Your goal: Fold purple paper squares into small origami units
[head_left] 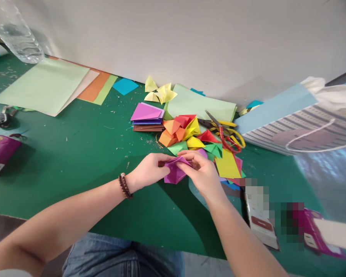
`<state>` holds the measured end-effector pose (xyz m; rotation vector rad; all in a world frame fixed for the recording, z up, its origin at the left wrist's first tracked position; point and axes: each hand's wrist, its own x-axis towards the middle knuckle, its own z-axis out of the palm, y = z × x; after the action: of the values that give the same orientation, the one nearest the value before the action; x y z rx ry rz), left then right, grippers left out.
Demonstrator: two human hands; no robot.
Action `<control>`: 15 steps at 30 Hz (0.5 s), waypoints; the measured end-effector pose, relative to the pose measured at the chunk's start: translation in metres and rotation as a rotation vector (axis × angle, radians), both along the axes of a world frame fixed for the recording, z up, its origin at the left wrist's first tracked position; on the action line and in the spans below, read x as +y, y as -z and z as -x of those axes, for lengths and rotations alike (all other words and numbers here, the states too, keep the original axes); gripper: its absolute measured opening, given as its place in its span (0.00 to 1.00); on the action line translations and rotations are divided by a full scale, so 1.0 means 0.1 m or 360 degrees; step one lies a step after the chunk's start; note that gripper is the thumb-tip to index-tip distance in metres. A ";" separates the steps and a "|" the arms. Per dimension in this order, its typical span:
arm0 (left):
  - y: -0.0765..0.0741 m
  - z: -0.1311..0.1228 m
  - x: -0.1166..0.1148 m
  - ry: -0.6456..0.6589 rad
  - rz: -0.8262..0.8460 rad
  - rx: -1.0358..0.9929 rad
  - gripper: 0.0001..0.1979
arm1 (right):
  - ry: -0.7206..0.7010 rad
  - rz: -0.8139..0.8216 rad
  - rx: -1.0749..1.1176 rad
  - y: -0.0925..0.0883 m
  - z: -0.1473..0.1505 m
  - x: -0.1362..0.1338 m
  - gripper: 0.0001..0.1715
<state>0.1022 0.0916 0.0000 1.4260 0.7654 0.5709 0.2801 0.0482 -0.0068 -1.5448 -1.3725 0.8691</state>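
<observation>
Between my two hands is a partly folded piece of purple paper [175, 175], held above the green table. My left hand [150, 171] pinches its left side, thumb in front and fingers behind. On the right side, my right hand [200, 169] grips it with the thumb pressed on the front face. Just beyond the hands lies a heap of folded paper pieces: orange ones [169, 132], yellow ones [194, 142], red ones [207, 136] and green ones [215, 149]. A stack of folded purple, blue and brown paper [147, 113] sits left of the heap.
Scissors [225, 134] with red and yellow handles lie behind the heap. A striped paper bag [300, 119] stands at right. Paper sheets [43, 84] and a water bottle [17, 34] are at back left. Purple packs [1, 154] and a phone-like object [261, 223] flank the table [83, 154].
</observation>
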 end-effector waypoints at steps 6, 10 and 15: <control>-0.02 0.02 -0.01 0.0016 -0.0118 0.0188 0.12 | -0.0093 0.0134 0.0095 -0.02 0.03 0.01 0.07; -0.02 0.03 0.01 0.0121 -0.0141 0.0192 0.13 | -0.0069 0.0134 0.0078 -0.05 0.05 0.01 0.06; -0.02 0.02 -0.04 -0.0086 -0.0151 -0.0001 0.18 | -0.0057 0.0189 0.0220 -0.08 0.06 0.04 0.10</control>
<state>0.1006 0.0880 0.0021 1.4956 0.7869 0.6566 0.2745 0.0518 0.0015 -1.5225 -1.2716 1.0758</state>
